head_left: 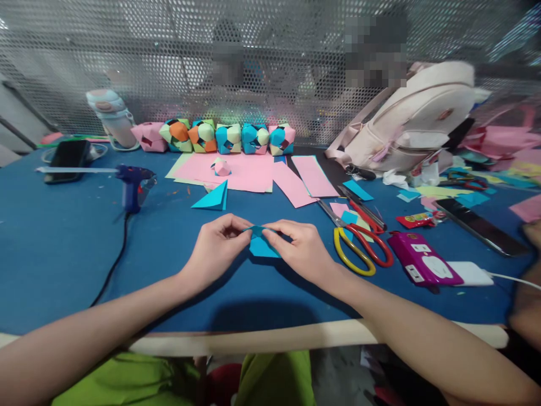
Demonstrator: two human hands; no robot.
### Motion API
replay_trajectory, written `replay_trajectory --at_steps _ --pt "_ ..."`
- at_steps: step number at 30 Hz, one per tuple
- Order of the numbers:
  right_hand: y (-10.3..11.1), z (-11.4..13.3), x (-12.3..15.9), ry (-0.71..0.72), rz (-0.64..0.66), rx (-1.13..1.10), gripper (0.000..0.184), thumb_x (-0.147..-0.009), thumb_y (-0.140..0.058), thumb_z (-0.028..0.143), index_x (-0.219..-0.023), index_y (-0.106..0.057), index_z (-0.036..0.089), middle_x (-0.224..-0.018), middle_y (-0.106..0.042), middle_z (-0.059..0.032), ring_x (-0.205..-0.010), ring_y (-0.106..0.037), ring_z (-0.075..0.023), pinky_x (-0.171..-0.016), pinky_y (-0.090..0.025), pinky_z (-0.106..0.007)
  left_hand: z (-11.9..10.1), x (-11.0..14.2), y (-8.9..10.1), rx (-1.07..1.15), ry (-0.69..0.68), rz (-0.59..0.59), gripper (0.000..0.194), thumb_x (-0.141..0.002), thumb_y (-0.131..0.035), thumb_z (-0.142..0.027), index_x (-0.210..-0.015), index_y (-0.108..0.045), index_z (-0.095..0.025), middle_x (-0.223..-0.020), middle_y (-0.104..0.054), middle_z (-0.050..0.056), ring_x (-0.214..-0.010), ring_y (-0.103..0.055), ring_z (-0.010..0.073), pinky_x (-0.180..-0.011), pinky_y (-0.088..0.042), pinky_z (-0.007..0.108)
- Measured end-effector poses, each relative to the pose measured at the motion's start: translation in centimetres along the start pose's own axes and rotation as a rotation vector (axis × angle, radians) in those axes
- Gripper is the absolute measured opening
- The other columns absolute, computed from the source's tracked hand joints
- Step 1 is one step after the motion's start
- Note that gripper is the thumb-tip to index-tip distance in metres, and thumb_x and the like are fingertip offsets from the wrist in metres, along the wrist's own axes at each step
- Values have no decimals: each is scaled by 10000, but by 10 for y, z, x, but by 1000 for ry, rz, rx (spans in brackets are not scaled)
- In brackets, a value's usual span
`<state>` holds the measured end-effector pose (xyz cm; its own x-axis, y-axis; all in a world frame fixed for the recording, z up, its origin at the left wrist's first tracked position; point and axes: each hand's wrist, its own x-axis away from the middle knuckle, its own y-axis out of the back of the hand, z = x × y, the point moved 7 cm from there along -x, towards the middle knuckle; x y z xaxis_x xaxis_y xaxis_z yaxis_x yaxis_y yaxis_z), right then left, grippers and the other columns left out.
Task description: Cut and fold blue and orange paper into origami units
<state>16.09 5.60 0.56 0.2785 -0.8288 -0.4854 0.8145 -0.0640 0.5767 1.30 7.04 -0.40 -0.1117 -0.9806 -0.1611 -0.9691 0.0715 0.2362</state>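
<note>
Left hand (222, 242) and right hand (302, 242) pinch folded blue paper (262, 248) thumb-to-finger at its top, over near-middle blue desk (63, 242); likely creasing step, calling for aligned edges, firm pressure.

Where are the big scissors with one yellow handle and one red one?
In the head view, the scissors lie right of centre on the blue table, between the right hand and the purple case.
</note>
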Motion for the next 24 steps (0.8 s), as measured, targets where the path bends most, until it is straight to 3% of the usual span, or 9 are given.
replay_trajectory --at_steps 7,15,20,24 --pt "-3 8 2 120 12 84 149 -878 -564 157 -829 -702 180 -796 -729 -30 -735 -652 -153 -705 -457 -286 11 2 -11 -22 53 117 176 -656 -658 -219 -570 -507 -190 -698 -654 7 -638 -554 132 -584 -423 252" --pt "-12 2 5 9 89 154 109 -840 -608 170 -924 -676 180 -830 -699 -35 -762 -628 -161 -706 -441 -285 16 2 -6 98 94 -69 187 -643 -640 -211 -574 -467 -191 -725 -643 4 -695 -574 141 -624 -436 255" --pt "-12 5 5 85 59 189 140 -873 -544 130 -849 -673 177 -779 -695 -32 -723 -622 -155 -702 -423 -288 19 3 -10 -15 128 -7 77 -646 -628 -214 -705 -596 -178 -633 -564 -39 -578 -465 107 -528 -345 228" --pt "-10 8 5 104 44 168 116 -883 -538 174 -873 -653 176 -811 -690 -49 -756 -625 -168 -716 -440 -297 22 3 -10 -8 174 -17 71 -631 -631 -225 -640 -584 -171 -574 -509 -52 -530 -399 92 -500 -300 225"
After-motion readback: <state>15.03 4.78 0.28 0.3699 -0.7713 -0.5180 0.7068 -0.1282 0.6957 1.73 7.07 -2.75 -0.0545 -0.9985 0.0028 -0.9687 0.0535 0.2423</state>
